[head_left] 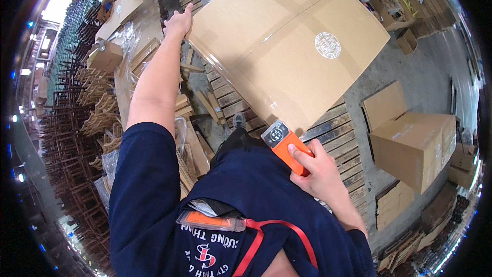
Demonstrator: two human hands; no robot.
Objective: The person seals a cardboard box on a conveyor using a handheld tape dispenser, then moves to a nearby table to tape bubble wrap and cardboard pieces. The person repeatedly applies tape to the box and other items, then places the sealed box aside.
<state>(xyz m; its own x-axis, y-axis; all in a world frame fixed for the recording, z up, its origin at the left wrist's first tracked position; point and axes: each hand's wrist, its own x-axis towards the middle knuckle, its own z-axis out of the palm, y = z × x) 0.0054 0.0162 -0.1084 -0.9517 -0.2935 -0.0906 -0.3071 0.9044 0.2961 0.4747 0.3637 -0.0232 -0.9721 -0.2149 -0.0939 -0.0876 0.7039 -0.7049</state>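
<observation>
your left hand touches the left edge of the large brown cardboard box before you, above brown wooden slats; you cannot tell whether that hand grips. your right hand clasps an orange-handled tool with a serrated metal head, near the box's closest corner.

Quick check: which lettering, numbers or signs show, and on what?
Large carton: white round seal; its ring of print is too small to read.
Orange tape dispenser in the right hand: round dark emblem, too small to read.
Navy shirt: white lettering around a red-and-white logo; wording not copied here.
Smaller carton at right: faint marks, unreadable.
</observation>
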